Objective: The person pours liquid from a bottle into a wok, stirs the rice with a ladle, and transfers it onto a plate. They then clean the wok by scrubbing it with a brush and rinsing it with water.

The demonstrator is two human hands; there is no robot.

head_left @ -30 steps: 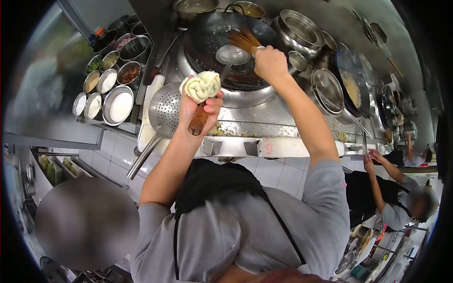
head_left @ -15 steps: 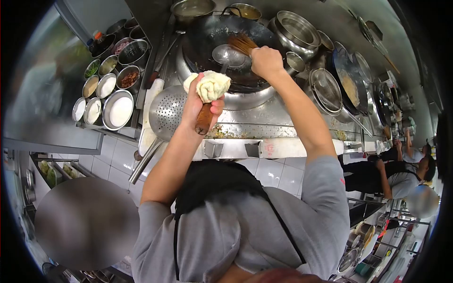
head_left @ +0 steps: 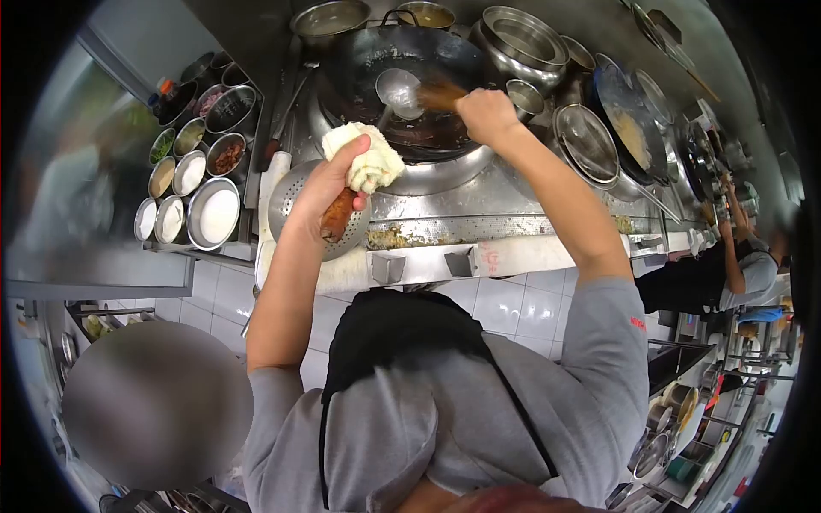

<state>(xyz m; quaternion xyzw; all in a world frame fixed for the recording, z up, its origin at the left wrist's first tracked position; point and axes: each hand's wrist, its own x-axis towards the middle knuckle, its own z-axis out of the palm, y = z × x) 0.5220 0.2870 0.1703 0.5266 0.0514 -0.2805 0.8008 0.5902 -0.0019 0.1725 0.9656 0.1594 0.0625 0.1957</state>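
My left hand (head_left: 329, 181) is wrapped round the wooden handle of a ladle (head_left: 398, 85), with a folded pale-yellow cloth (head_left: 376, 162) in the same grip. The ladle's round metal bowl is over the inside of a large dark wok (head_left: 359, 64). In my right hand (head_left: 487, 118) is a bamboo wok brush (head_left: 441, 96), its bristles at the ladle's bowl and smeared by motion. Whether the bristles touch the metal I cannot tell. Beneath my left forearm lies a perforated strainer (head_left: 291, 190), partly covered.
Bowls of seasonings and chopped food, one of white powder (head_left: 214, 215), stand at the left. Metal pots (head_left: 523, 43) and a wire-mesh strainer (head_left: 586, 141) are right of the wok. A counter edge (head_left: 530, 255) runs before me. Another person (head_left: 753, 269) is at far right.
My left hand, the cloth and the ladle have shifted left, and the ladle's bowl has moved up and left. The brush now blurs beside the bowl. The camera view has turned slightly.
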